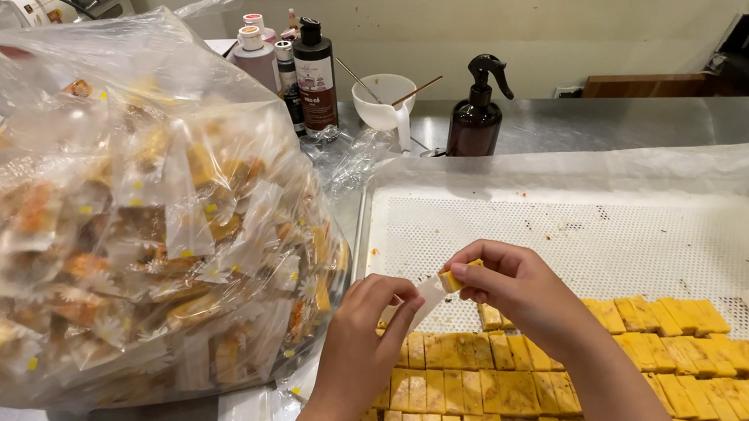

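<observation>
— While the right hand pinched a small yellow cake bar at the frame's centre, where did the wrapper sit?

— Just left and below: the left hand gripped a small clear plastic sleeve, its long axis slanting up toward the bar, mouth touching it.

— Room around them?

— Both hovered over the white perforated tray, bare above, rows of yellow cake bars beneath. At left, a big clear bag of wrapped bars crowded the steel worktop.
</observation>
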